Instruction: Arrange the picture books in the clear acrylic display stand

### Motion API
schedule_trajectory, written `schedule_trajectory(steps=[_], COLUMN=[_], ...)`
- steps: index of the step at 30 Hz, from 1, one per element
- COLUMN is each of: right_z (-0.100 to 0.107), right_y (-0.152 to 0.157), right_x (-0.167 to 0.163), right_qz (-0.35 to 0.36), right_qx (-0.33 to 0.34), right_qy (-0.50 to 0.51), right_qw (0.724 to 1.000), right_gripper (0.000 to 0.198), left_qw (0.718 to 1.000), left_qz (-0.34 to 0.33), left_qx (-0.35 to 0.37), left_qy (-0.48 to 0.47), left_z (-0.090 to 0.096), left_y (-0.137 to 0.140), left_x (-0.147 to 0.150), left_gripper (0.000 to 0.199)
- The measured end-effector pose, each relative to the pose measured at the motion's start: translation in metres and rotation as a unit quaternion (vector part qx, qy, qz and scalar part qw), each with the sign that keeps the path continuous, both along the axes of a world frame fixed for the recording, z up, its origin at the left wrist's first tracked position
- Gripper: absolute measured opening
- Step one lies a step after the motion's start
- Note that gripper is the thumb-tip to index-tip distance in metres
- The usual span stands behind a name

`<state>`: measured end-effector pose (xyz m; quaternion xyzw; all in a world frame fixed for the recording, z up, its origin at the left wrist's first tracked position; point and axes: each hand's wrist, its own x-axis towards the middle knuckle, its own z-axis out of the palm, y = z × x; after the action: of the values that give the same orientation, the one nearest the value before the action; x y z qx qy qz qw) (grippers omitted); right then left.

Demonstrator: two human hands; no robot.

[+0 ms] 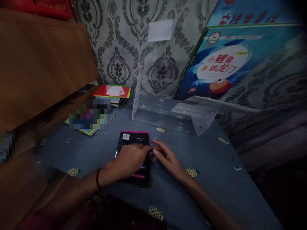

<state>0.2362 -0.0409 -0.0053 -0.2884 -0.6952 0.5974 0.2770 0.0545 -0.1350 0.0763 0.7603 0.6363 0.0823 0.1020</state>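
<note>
fingers of the left hand (130, 160) curl across the black book (133, 140), their tips gathered at its right edge, though how firmly they press, or whether they pinch the cover, i cannot tell. the book lies flat on the table (230, 188), barcode side up, close in front of the person. the right hand (169, 159) is just beside that edge, its fingers loosely spread, the tips near or meeting those of the left; whether they touch the book is unclear. the likeliest trouble, i would judge, is slipping: the cover looks glossy, so a sideways push with little weight from above could skid it across the table. if both sets of fingertips crowd the same edge, a cover or page corner could get caught and creased. behind, the clear plastic rack (163, 119) has sheets of paper (192, 107) at its right end; a wide forward swing of the right arm might knock it and send the paper sliding. at the left, the pile of books (111, 91) with a red cover on top looks uneven, so a bump there could topple it. dim light makes any edge easier to misjudge.
</note>
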Motion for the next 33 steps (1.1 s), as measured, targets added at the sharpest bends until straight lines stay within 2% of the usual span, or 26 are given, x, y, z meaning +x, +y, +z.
schedule_trajectory(steps=[2, 4, 7, 10, 13, 15, 17, 19, 23, 27, 30, 33], right_z=[-0.003, -0.005, -0.003, 0.007, 0.021, 0.028, 0.033, 0.035, 0.035, 0.036, 0.034, 0.030], right_y=[-0.001, -0.002, -0.003, 0.003, 0.014, 0.021, 0.021, 0.012, -0.025, -0.057, -0.063, -0.058], right_x=[-0.001, -0.002, -0.003, -0.005, -0.005, -0.005, -0.006, -0.009, -0.021, -0.040, -0.054, -0.064], right_qz=[-0.001, -0.002, -0.004, -0.011, -0.022, -0.039, -0.055, -0.036, 0.122, 0.261, 0.299, 0.297], right_qx=[-0.008, -0.021, -0.037, -0.059, -0.063, -0.009, 0.079, 0.153, 0.245, 0.324, 0.361, 0.372], right_qy=[0.007, 0.010, 0.018, 0.031, 0.031, 0.009, -0.029, -0.061, -0.072, -0.109, -0.150, -0.170], right_qw=[1.000, 1.000, 0.999, 0.998, 0.997, 0.999, 0.995, 0.986, 0.959, 0.903, 0.871, 0.863], right_gripper=[0.056, 0.054, 0.051, 0.048, 0.046, 0.043, 0.035, 0.029, 0.027, 0.033, 0.039, 0.042], left_qw=[0.996, 0.991, 0.991, 0.983, 0.972, 0.972, 0.974, 0.977, 0.986, 0.997, 0.997, 0.996], left_qz=[0.062, 0.111, 0.108, 0.134, 0.162, 0.161, 0.156, 0.157, 0.149, 0.069, 0.025, 0.004], left_qx=[0.027, 0.023, 0.020, 0.017, -0.027, -0.063, -0.081, -0.079, -0.031, 0.026, 0.041, 0.050], left_qy=[0.052, 0.076, 0.070, 0.124, 0.166, 0.161, 0.143, 0.124, 0.072, -0.033, -0.059, -0.076], left_z=[-0.015, -0.026, -0.033, -0.030, -0.025, -0.023, -0.023, -0.025, -0.033, -0.046, -0.056, -0.063], left_y=[0.013, 0.022, 0.026, 0.021, 0.012, 0.006, 0.002, 0.001, 0.011, 0.033, 0.047, 0.054], left_x=[-0.027, -0.056, -0.082, -0.079, -0.059, -0.047, -0.041, -0.045, -0.068, -0.090, -0.097, -0.102], left_gripper=[0.033, 0.030, 0.033, 0.038, 0.046, 0.047, 0.046, 0.042, 0.031, 0.032, 0.031, 0.030])
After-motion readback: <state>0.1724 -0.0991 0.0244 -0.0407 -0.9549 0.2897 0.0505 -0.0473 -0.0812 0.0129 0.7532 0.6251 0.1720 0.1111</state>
